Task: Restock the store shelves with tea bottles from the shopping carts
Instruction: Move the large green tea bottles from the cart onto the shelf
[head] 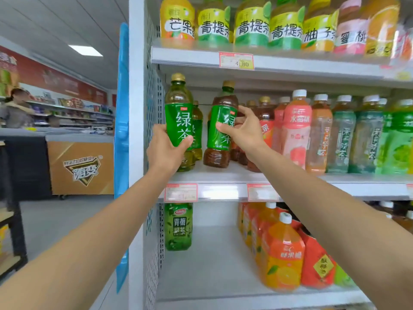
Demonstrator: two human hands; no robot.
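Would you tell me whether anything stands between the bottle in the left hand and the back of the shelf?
Yes: a second green tea bottle stands just behind the held bottle, on the same shelf.

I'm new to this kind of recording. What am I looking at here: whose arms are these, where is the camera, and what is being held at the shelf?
No robot here: a person wears one wide-angle camera on the head, so both bare arms reach in from below. The left hand grips a green-labelled bottle of pale tea, the right hand pinches a green-labelled bottle of dark tea, slightly tilted. Both are at the left end of the middle shelf, beside rows of other drinks. The shelf above and the shelf below hold more.
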